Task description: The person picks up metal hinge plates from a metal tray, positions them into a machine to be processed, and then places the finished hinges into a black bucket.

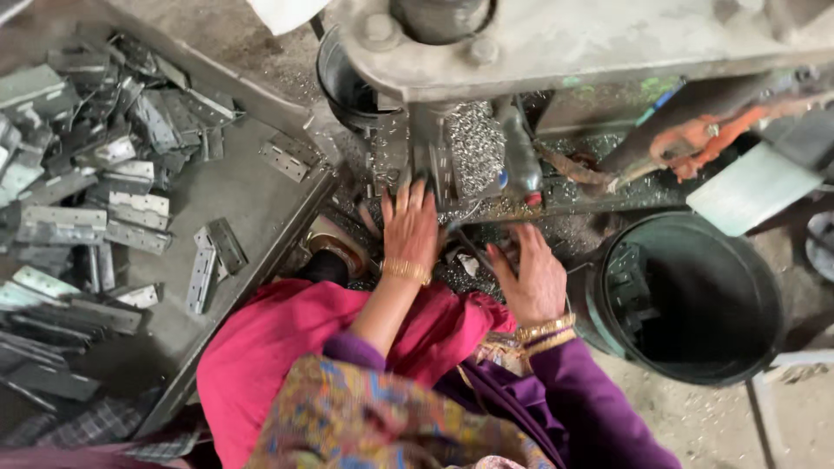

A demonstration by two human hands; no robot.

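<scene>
My left hand (410, 227) reaches forward under the grey machine head (556, 39), fingers spread flat at the machine's base among metal shavings (473, 156); what lies under its fingers is hidden. My right hand (532, 276) rests palm down beside it, fingers curled over the shaving-covered bed, and I cannot tell whether it holds anything. Both wrists wear gold bangles.
A grey metal tray (252, 195) at the left holds several metal hinges (104, 165), some folded, some open. A dark green bucket (695, 295) with a few hinges inside stands at the right. A black container (343, 82) sits behind the machine column. Pink cloth covers my lap.
</scene>
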